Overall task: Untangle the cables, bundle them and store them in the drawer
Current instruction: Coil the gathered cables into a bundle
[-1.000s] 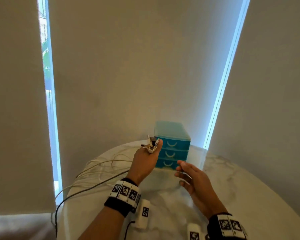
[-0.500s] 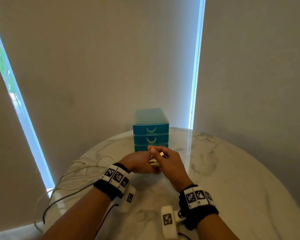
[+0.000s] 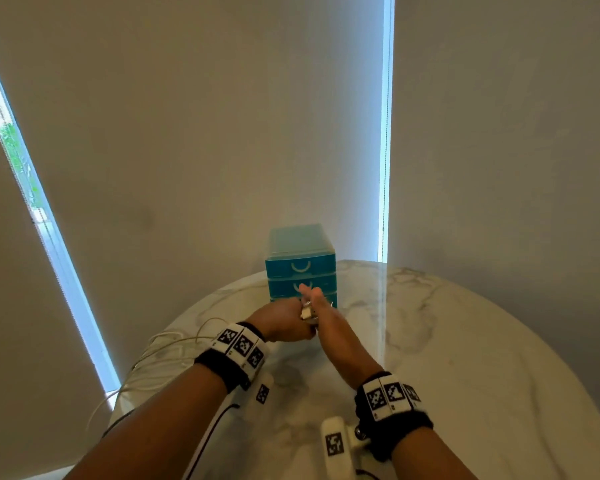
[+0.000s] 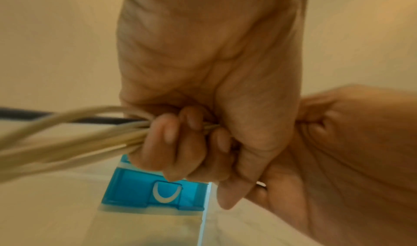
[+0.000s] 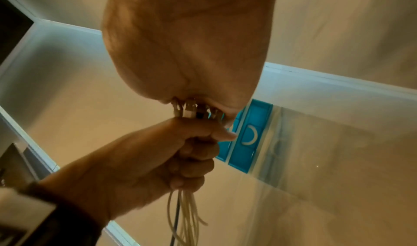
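My left hand grips several white cables and a dark one in a fist just below their plugs. The plug ends stick out of the fist and meet the palm of my right hand, which presses on them; its fingers point towards the drawers and none curls round a plug. Loose cable lengths trail left over the table edge and hang below the fist. The teal drawer unit stands right behind the hands, its drawers closed.
The round marble table carries the drawer unit at its far edge, close to beige blinds. Bright window strips show at left and right of the blinds. The table's left edge drops off where the cables hang.
The view has swung back to centre on the drawers. My right hand came in from the right, first pinched a plug, and now lies against the plug ends above my left fist.
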`<action>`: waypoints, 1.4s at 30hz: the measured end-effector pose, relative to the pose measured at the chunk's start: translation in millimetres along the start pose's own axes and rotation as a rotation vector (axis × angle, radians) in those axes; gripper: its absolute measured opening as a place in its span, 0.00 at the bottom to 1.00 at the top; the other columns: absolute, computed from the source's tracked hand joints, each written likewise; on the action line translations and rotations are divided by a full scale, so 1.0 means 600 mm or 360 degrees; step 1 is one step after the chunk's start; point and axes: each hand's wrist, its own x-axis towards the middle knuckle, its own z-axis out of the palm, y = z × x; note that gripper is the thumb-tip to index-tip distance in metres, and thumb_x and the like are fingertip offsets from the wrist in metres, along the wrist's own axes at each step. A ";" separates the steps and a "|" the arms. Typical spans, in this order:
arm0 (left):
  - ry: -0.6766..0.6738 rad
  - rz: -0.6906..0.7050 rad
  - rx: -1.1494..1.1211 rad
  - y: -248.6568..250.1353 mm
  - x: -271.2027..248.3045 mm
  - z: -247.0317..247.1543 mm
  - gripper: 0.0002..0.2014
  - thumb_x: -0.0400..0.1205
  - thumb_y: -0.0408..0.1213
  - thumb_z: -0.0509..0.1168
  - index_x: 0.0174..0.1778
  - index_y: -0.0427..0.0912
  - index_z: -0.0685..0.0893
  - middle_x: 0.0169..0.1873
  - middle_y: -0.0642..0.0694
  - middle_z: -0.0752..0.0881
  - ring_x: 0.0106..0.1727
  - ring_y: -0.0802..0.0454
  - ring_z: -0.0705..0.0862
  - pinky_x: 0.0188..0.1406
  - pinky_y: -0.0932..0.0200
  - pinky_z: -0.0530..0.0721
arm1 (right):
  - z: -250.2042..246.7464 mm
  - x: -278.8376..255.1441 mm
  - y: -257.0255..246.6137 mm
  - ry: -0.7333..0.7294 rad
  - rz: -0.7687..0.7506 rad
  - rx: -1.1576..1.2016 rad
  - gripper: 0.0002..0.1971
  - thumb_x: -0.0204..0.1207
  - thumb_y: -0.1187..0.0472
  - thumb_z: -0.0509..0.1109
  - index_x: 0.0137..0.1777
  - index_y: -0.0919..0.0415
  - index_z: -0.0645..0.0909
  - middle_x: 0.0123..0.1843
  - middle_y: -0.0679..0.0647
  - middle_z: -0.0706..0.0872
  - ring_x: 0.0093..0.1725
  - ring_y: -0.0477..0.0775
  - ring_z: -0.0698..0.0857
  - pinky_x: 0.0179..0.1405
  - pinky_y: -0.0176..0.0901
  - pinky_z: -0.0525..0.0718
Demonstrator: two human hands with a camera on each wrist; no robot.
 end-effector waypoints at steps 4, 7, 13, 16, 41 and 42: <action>0.0030 -0.0071 0.0170 0.009 -0.003 0.012 0.08 0.84 0.48 0.72 0.52 0.49 0.86 0.47 0.51 0.89 0.49 0.49 0.87 0.52 0.51 0.87 | -0.017 0.006 0.017 0.0405 -0.0140 -0.0340 0.09 0.96 0.52 0.60 0.59 0.47 0.82 0.57 0.49 0.90 0.60 0.54 0.90 0.56 0.41 0.87; 0.0044 -0.0032 0.0369 0.022 -0.007 0.030 0.10 0.84 0.43 0.72 0.60 0.47 0.90 0.53 0.45 0.91 0.53 0.44 0.89 0.50 0.53 0.85 | -0.014 0.005 0.022 0.0395 -0.0038 -0.0526 0.14 0.96 0.50 0.56 0.56 0.54 0.79 0.55 0.55 0.89 0.57 0.59 0.88 0.49 0.45 0.83; 0.0050 -0.0011 0.0371 0.043 -0.026 0.021 0.30 0.85 0.33 0.74 0.83 0.38 0.75 0.71 0.36 0.80 0.68 0.39 0.85 0.62 0.53 0.83 | -0.008 0.002 0.020 0.0266 0.0056 -0.0496 0.22 0.91 0.31 0.55 0.57 0.46 0.82 0.58 0.50 0.91 0.59 0.56 0.90 0.65 0.61 0.89; 0.0023 -0.0080 0.0237 0.040 -0.028 0.016 0.43 0.83 0.33 0.77 0.89 0.33 0.60 0.71 0.37 0.83 0.70 0.41 0.85 0.61 0.55 0.82 | -0.008 0.011 0.024 0.0252 0.0030 -0.0520 0.18 0.92 0.37 0.58 0.54 0.46 0.82 0.57 0.52 0.90 0.59 0.61 0.90 0.65 0.65 0.90; -0.0174 0.0008 -0.1390 -0.046 -0.090 -0.066 0.25 0.96 0.59 0.46 0.43 0.47 0.76 0.29 0.53 0.69 0.23 0.61 0.61 0.22 0.66 0.59 | 0.025 0.058 -0.080 0.0297 -0.0104 -0.0764 0.14 0.93 0.53 0.62 0.47 0.55 0.82 0.50 0.60 0.90 0.53 0.63 0.90 0.59 0.64 0.92; -0.0082 0.0017 -0.1283 -0.041 -0.093 -0.065 0.23 0.97 0.57 0.46 0.43 0.48 0.75 0.29 0.53 0.69 0.24 0.60 0.62 0.23 0.65 0.60 | 0.024 0.056 -0.077 0.0297 -0.0068 -0.0589 0.14 0.94 0.50 0.63 0.52 0.56 0.83 0.53 0.59 0.91 0.57 0.63 0.91 0.59 0.62 0.93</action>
